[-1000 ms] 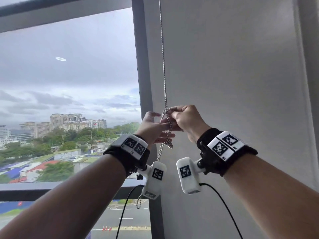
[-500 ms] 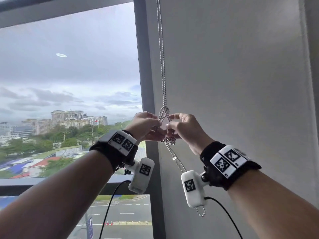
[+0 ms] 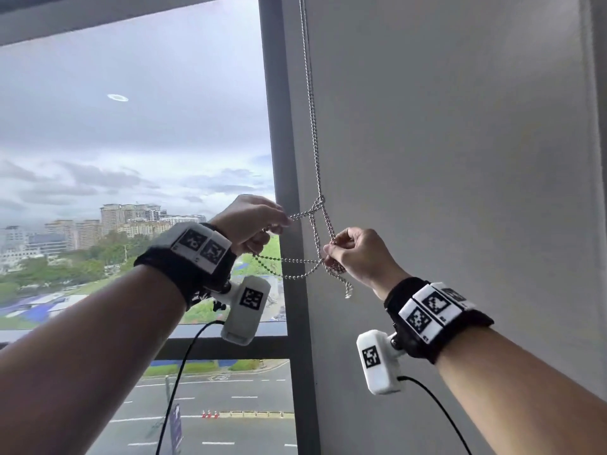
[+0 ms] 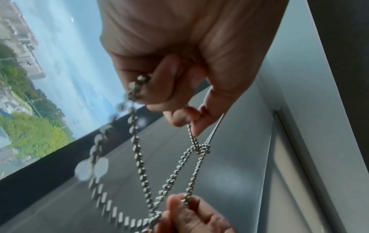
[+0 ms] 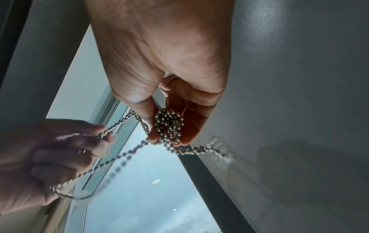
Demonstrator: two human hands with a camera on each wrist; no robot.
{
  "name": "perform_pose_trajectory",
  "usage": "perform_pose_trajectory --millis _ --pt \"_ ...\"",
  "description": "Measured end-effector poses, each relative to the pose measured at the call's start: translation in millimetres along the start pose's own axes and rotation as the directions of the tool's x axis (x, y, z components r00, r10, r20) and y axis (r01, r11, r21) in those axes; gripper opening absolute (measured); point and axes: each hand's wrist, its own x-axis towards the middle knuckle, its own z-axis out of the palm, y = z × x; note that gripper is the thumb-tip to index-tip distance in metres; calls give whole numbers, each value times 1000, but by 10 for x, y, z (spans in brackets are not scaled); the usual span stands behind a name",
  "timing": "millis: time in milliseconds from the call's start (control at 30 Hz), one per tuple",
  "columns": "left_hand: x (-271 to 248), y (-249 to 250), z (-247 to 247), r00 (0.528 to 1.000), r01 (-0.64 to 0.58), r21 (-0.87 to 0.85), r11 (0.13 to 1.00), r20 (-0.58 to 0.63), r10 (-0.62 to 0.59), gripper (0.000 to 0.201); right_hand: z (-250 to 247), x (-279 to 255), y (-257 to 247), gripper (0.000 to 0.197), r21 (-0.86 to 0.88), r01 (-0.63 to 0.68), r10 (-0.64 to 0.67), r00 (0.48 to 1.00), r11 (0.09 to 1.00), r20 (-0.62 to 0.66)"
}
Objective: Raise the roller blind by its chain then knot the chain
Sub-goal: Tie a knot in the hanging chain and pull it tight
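A silver bead chain (image 3: 312, 126) hangs down the grey wall beside the window frame and crosses itself in a loose knot (image 3: 318, 202). My left hand (image 3: 253, 224) pinches one strand of the chain at the left of that crossing. My right hand (image 3: 354, 254) pinches the strands on the right, with a bunched coil of chain (image 5: 169, 124) between thumb and fingers. Two strands (image 3: 289, 267) stretch between the hands, and a short tail (image 3: 346, 289) dangles below the right hand. In the left wrist view the knot (image 4: 202, 149) sits just below my left fingertips (image 4: 191, 124). The blind itself is out of sight.
The dark window frame post (image 3: 279, 159) stands just left of the chain. A grey wall (image 3: 460, 159) fills the right side. Through the glass (image 3: 131, 159) lie city buildings, trees and a road far below. Camera cables (image 3: 184, 372) hang under both wrists.
The hands have drawn apart sideways, the left going left and up, the right going right and down. The chain loop between them has opened wide and the crossing now sits above both hands.
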Motion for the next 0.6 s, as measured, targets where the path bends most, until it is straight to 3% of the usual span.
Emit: perform_pose_trajectory --millis 133,267,400,600 --pt "-9 -99 5 987 75 323 943 112 -117 19 18 8 -10 10 40 -4 4 1000 999 15" --pt "-46 -185 99 901 157 507 848 278 -333 30 40 13 -24 13 38 5 -6 1000 999 30" --pt "-75 -248 175 857 131 673 728 293 -425 38 43 21 1 16 -7 16 -15 999 1000 38" --pt "-50 -366 127 894 156 524 837 285 -345 32 3 39 174 18 -23 3 -2 1000 1000 14"
